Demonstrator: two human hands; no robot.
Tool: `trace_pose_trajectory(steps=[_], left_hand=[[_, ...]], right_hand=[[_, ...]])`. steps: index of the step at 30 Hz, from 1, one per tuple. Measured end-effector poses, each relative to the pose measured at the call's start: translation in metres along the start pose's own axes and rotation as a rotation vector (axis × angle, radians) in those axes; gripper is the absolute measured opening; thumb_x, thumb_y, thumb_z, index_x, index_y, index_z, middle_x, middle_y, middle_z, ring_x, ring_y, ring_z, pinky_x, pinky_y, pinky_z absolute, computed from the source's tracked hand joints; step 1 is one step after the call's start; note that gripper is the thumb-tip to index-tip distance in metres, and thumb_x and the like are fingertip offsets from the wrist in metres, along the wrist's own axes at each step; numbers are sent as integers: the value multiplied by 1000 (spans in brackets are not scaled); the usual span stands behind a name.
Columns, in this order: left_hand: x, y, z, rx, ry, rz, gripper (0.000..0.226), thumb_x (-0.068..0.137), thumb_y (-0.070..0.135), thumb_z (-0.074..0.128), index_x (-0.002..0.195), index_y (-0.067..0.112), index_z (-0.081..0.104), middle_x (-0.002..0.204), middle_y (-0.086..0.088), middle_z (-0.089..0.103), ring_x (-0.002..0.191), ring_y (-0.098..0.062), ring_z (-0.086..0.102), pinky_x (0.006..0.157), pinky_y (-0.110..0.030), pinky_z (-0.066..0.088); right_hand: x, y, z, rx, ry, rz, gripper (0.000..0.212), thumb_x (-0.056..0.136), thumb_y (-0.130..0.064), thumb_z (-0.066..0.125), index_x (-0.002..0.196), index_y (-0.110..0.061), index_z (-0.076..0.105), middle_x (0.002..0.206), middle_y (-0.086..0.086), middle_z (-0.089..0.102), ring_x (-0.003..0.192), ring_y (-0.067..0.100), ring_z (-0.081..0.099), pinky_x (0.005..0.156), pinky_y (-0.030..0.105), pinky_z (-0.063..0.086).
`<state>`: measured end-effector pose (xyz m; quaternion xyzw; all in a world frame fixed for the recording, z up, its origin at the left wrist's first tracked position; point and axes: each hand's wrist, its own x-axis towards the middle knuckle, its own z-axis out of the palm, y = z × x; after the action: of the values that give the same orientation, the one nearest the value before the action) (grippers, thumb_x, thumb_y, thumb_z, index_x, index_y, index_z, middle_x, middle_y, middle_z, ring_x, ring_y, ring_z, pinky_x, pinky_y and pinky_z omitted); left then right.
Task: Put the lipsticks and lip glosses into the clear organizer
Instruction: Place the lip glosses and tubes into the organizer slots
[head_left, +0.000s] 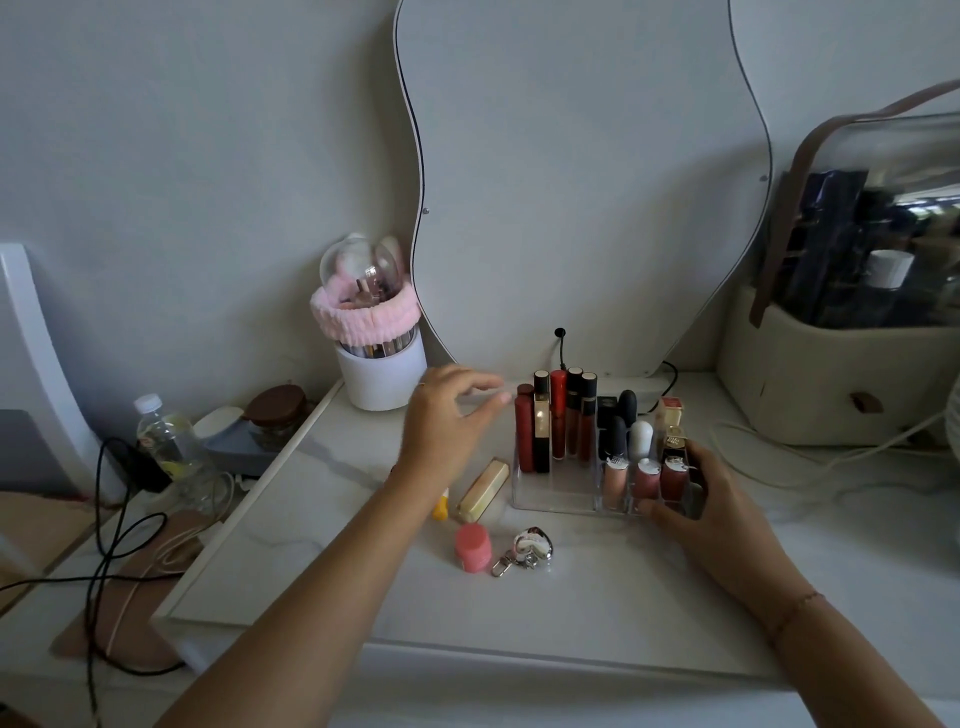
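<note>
The clear organizer (550, 498) stands on the white marble-patterned tabletop, filled with several upright lip glosses (558, 415) at its left and lipsticks (647, 475) at its right. My right hand (696, 493) grips the organizer's front right corner. My left hand (447, 415) hovers just left of the tall glosses, fingers spread, holding nothing. On the table left of the organizer lie a cream-gold tube (483, 491) and a yellow item (441, 506), partly hidden by my left forearm. A pink round balm (474, 546) and a silver heart keychain (530, 548) lie in front.
A white brush holder with a pink headband (374, 332) stands at the back left beside a wavy mirror (571, 182). A beige cosmetic case (841, 384) sits at the right. A water bottle (166, 441), jars and cables clutter the lower surface at left.
</note>
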<state>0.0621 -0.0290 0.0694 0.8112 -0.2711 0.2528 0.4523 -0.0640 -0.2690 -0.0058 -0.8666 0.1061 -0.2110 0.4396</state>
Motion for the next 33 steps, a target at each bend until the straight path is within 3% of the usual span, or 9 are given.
trace_pose_trajectory(steps=[3,7,12,18,22,24,27,30,33], left_hand=[[0,-29,-26,93,41,-169,7,80,20,70,87,17,72,84,5,68,81,-15,60,71,-25,46],[-4,-60,-44,273,-268,-468,17,80,37,68,86,20,69,85,4,69,79,-11,60,65,-23,43],[-7,-62,-28,413,-490,-511,32,71,50,71,85,21,66,92,2,67,90,-18,62,85,-37,51],[0,-48,-12,523,-552,-503,18,67,22,71,74,17,56,80,-5,52,75,-23,48,69,-32,45],[2,-43,-13,433,-411,-441,23,72,12,64,56,11,48,60,-7,53,66,-31,50,50,-26,29],[4,-37,-20,316,-286,-399,19,76,15,68,61,8,58,64,-11,61,66,-30,56,52,-26,33],[9,-16,-29,93,-157,-328,12,82,22,69,81,10,72,72,-9,69,63,-14,57,53,-19,38],[15,12,-28,-66,-123,-229,15,86,25,65,95,17,75,86,-6,73,78,-18,64,63,-16,43],[19,39,-20,-192,-119,-145,18,86,25,65,100,18,74,86,-7,64,82,-26,61,77,-35,51]], right_hand=[[0,0,0,-8,-1,0,78,71,-30,77,137,-25,37,123,1,58,100,14,58,80,25,41],[-1,0,-1,-11,-6,5,77,71,-31,77,136,-27,37,126,2,56,103,14,56,85,29,43],[-1,0,-1,22,-3,6,74,70,-29,77,134,-28,41,122,1,58,105,17,59,88,34,47],[-1,0,0,23,-7,4,75,70,-28,78,135,-25,40,122,1,59,104,16,59,84,29,45],[-1,0,0,29,1,4,76,70,-27,78,135,-26,40,120,0,59,102,15,59,82,27,43],[0,1,0,16,0,5,76,70,-29,78,135,-25,40,120,0,60,102,15,59,83,28,44],[0,2,0,15,1,8,76,70,-30,78,135,-25,40,119,-1,60,99,14,59,79,26,43],[-1,2,0,4,6,3,76,70,-31,78,135,-26,40,119,-2,60,97,11,58,75,22,41],[-1,2,0,1,0,-7,75,70,-32,77,135,-26,39,121,-2,58,98,11,57,74,18,39]])
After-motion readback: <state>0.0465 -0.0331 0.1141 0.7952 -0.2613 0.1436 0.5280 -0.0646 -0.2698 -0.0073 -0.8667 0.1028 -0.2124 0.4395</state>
